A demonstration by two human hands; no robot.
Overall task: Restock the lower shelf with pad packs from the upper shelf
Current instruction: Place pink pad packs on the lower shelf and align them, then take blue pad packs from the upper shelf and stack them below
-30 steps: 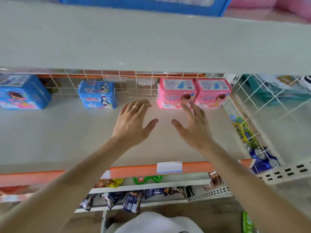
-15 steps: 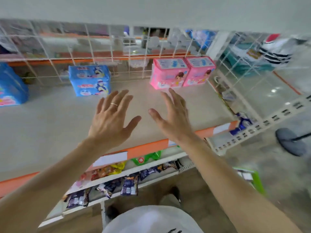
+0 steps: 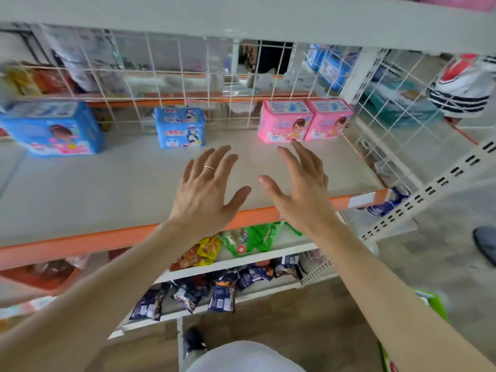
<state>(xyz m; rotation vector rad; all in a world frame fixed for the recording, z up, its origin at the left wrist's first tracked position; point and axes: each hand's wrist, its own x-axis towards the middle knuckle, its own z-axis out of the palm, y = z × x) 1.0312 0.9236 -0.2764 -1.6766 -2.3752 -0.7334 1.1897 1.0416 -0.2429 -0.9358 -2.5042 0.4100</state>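
Two pink pad packs [image 3: 304, 121] (touching) on shelf [image 3: 107, 189]

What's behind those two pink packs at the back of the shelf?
A white wire grid stands right behind the pink packs. Through it shows another orange-edged shelf with blurred goods. The stretch directly behind the packs is covered by them.

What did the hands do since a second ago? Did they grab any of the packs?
Both hands drew back a little toward the shelf's orange front edge; the left hand and right hand now have wrists over it. Nothing was grabbed or let go; the fingers stay spread and empty. The pink packs, small blue pack and big blue pack sit where they were.
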